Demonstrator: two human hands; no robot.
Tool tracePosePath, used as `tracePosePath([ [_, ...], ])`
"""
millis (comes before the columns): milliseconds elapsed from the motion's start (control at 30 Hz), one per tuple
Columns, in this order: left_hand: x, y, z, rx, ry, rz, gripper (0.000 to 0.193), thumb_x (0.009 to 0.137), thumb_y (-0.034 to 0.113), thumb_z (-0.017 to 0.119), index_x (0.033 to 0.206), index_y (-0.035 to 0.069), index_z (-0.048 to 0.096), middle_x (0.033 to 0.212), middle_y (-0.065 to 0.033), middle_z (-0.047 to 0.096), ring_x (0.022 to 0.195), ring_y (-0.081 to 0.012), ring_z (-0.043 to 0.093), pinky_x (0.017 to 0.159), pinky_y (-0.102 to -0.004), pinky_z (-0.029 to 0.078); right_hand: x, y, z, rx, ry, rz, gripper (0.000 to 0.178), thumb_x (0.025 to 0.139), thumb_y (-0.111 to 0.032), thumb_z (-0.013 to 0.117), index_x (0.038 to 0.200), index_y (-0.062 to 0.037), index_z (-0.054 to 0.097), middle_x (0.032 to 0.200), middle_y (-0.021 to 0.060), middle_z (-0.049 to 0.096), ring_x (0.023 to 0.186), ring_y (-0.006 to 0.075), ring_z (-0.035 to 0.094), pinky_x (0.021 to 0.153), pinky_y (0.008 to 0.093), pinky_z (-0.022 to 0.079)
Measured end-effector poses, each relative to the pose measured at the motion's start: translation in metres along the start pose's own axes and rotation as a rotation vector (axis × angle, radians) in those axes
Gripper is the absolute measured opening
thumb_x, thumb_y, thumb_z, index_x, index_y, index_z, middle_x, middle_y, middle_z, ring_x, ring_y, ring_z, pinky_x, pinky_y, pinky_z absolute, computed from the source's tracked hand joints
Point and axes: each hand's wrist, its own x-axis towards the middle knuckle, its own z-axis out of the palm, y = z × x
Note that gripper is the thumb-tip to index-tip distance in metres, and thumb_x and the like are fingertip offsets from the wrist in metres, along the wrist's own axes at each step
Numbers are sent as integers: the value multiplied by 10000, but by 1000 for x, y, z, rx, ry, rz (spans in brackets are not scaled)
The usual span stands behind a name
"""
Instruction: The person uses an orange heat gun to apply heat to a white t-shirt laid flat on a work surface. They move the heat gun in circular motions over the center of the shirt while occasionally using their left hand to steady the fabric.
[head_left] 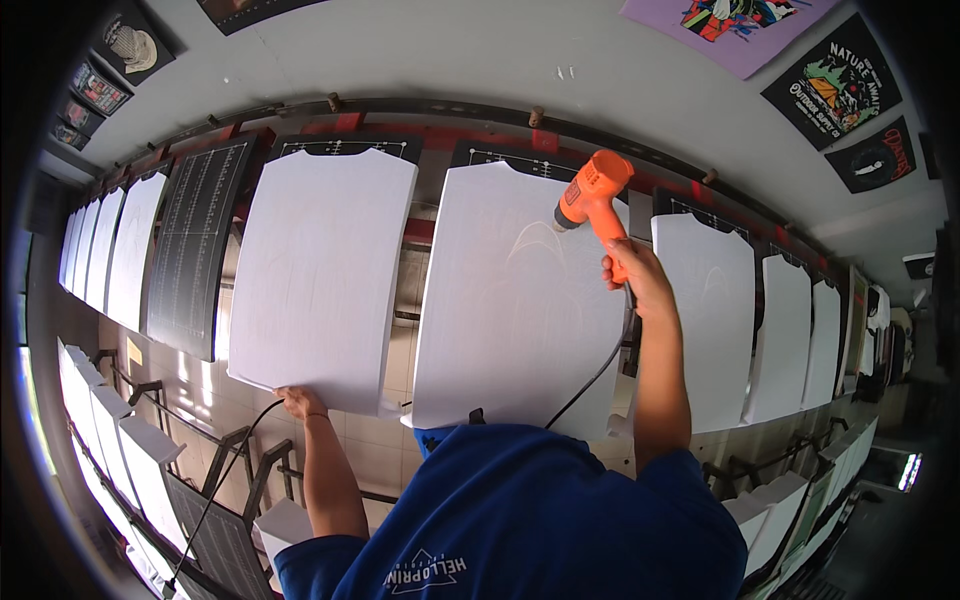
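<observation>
My right hand (641,276) is wrapped round the handle of an orange heat gun (604,190), raised over the right part of a white T-shirt (500,310) stretched on a flat board. Its nozzle points left and down, near a faint pale curved print on the cloth. A black cord (606,372) runs from the handle down to my body. At the lower edge of the white T-shirt (315,270) to the left, my left hand (302,402) is closed on a black power cord (238,450), which trails away to the lower left. Its fingertips are partly hidden.
A bare black board with printed lines (195,240) stands left of the T-shirts. More white T-shirts on boards (704,310) continue right. A dark rail (435,107) runs behind the row. Another row of boards (105,430) lies behind me, with metal arms (225,445) between.
</observation>
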Motion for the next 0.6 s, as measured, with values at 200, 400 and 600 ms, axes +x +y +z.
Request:
tracePosePath([
  [200, 28, -29, 10, 72, 31, 34, 675, 958, 492, 210, 1350, -26, 394, 934, -278, 640, 862, -411, 633, 777, -466, 543, 5, -8, 12, -22, 9, 13, 305, 891, -350, 614, 941, -51, 576, 733, 10, 574, 627, 91, 561, 527, 244, 446],
  [400, 43, -48, 12, 47, 46, 35, 697, 958, 518, 237, 1288, -47, 476, 932, -262, 649, 838, -390, 643, 758, -471, 551, -2, -2, 1, -42, 45, 12, 294, 892, -342, 608, 946, -55, 577, 732, 8, 568, 620, 99, 561, 520, 235, 443],
  [600, -15, 19, -8, -115, 26, -162, 866, 926, 616, 214, 1008, -141, 628, 996, -268, 655, 914, -394, 637, 864, -443, 520, -19, -10, -12, -3, 4, 105, 303, 888, -344, 617, 940, -52, 556, 737, 16, 568, 604, 99, 558, 518, 232, 440],
])
